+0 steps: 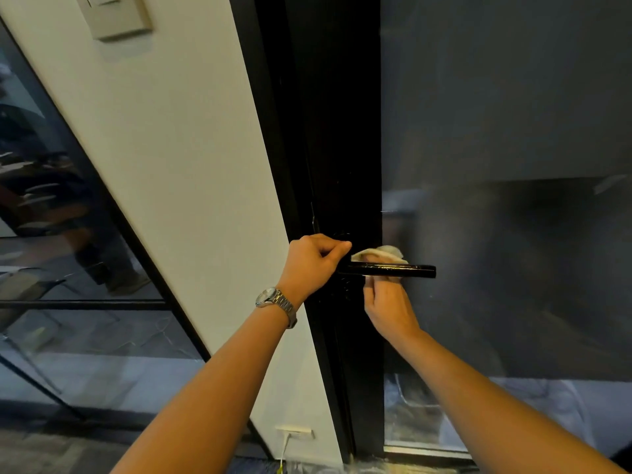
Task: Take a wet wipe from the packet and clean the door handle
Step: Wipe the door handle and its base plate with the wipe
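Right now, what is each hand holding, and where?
The left hand grips the door handle at its base end. The right hand holds the wet wipe bunched against the handle's middle.

Door handle (393, 270): its inner end is buried under the left grip (314, 261). The right grip (390, 309) tucks its fingertips behind the handle, out of sight, along with most of the wet wipe (379, 253). Far above-left of the handle, the switch plate (113, 15) is cropped by the top edge.

Tight spot here: the door handle (393, 270) juts right off the black door frame (342, 131), close over the dark glass pane (513, 234). The wet wipe (380, 252) and the right hand (386, 307) fill the gap behind the bar. The left hand (313, 265) grips the handle's root and blocks it. There's open air past the free tip and above.
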### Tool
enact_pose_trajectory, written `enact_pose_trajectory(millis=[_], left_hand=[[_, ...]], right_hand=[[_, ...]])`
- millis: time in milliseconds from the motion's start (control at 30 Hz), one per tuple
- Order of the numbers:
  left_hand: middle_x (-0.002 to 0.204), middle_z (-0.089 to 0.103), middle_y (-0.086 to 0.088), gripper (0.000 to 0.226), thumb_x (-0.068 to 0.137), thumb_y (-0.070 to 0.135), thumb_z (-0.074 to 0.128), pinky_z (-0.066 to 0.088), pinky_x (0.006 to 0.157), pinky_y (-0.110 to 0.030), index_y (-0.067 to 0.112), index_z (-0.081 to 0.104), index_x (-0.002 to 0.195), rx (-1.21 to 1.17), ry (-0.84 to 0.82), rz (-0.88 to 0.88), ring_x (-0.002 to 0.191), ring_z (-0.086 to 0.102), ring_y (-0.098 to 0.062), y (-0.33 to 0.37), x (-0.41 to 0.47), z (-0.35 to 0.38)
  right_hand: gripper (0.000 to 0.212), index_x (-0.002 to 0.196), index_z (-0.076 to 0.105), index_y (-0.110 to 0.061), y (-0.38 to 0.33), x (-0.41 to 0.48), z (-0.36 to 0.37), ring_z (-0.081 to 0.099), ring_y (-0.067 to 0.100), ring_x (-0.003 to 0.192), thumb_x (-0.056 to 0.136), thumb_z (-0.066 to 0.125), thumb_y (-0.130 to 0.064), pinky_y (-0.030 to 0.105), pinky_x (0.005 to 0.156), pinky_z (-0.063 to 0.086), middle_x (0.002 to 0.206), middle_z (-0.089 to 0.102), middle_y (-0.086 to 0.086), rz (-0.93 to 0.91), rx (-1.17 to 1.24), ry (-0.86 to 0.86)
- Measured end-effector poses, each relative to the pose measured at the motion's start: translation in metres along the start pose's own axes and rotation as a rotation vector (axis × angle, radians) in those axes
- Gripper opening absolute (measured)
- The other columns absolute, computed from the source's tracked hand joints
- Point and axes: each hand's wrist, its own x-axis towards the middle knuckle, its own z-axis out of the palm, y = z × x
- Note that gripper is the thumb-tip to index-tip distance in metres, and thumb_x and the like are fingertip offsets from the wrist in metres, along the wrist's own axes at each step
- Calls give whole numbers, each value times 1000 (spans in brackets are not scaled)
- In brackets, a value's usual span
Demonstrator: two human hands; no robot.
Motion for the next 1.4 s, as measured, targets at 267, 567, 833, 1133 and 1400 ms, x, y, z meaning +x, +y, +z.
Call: enact_pose_trajectory(millis=[267,567,833,1133,1400], left_hand=[[93,71,1,24,88,28,59,44,63,-3,10,74,89,-82,47,11,68,57,7,-5,-2,2],[99,71,-1,22,87,27,59,43,70,0,11,73,93,-87,19,13,75,57,5,-5,-4,-1],[98,71,-4,22,88,26,58,44,71,-2,11,72,97,-106,35,21,79,58,0,-8,-3,1],[101,70,-1,22,88,26,59,44,75,-3,14,71,101,-88,15,57,88,61,-4,-8,-4,-3],[100,65,2,28,93,19,50,41,69,5,14,60,119,-73,38,-36,80,58,-1,-21,-22,1]], right_hand=[[47,142,36,-14,-7,-12,20,34,25,135,95,43,-13,33,108,36,149,31,7,-73,-176,-182],[65,142,30,-9,-34,-5,35,21,23,141,85,58,-21,42,116,18,149,30,8,-238,-706,-303],[47,139,27,1,-49,-4,36,43,33,125,95,42,-6,37,101,41,138,38,20,-116,-773,-271],[75,147,22,-9,-32,-9,51,22,30,140,85,64,-21,43,110,32,153,14,12,-375,-1081,-267],[80,130,50,-4,-25,-31,51,58,29,113,57,84,-13,34,89,53,127,55,15,-73,-443,-83]])
